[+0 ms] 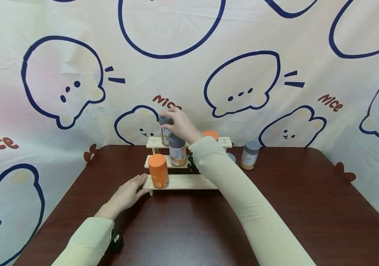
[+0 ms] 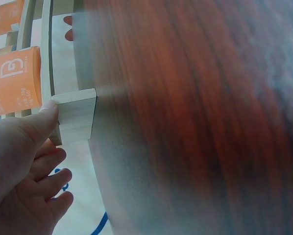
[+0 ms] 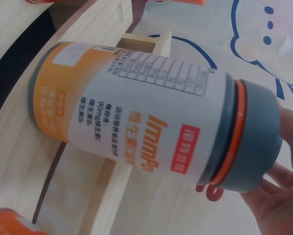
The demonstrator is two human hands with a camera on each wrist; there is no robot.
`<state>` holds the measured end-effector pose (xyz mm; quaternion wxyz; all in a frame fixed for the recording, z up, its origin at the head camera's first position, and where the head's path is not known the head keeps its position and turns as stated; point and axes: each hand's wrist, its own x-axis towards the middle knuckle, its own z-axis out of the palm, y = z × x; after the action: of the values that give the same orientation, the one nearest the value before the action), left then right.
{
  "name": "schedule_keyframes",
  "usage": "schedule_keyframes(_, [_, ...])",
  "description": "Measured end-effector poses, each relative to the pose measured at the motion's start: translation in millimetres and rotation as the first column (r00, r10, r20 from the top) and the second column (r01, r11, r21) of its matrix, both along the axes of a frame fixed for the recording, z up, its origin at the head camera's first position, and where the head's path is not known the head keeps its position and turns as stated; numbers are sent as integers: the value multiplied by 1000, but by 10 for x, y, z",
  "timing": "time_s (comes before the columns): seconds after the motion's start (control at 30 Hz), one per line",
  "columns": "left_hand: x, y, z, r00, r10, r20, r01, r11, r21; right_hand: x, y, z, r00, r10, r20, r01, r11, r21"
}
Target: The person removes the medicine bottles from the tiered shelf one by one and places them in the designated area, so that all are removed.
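A three-tier wooden display rack stands on the table. My left hand holds the left end of its lowest tier; in the left wrist view the thumb lies against the wood. On the top tier's left end is a grey-capped supplement bottle, its cap gripped by my right hand. Just in front, a second grey-capped bottle stands on the middle tier. That bottle fills the right wrist view and hides most of the right hand's grip. An orange bottle sits on the bottom tier, beside the left hand.
Right of the rack, another grey-capped bottle stands on the dark wooden table. My right forearm partly hides an orange lid and a greyish lid. A patterned cloth hangs behind the table.
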<state>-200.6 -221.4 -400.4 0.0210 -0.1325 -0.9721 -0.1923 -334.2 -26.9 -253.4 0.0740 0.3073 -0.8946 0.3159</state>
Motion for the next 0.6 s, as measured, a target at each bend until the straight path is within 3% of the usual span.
schedule_keyframes(0.6, [-5,7,-20,1000,6,-4,-6,1000,0,-36,-10,-58,997,-54,50,56,997,-48])
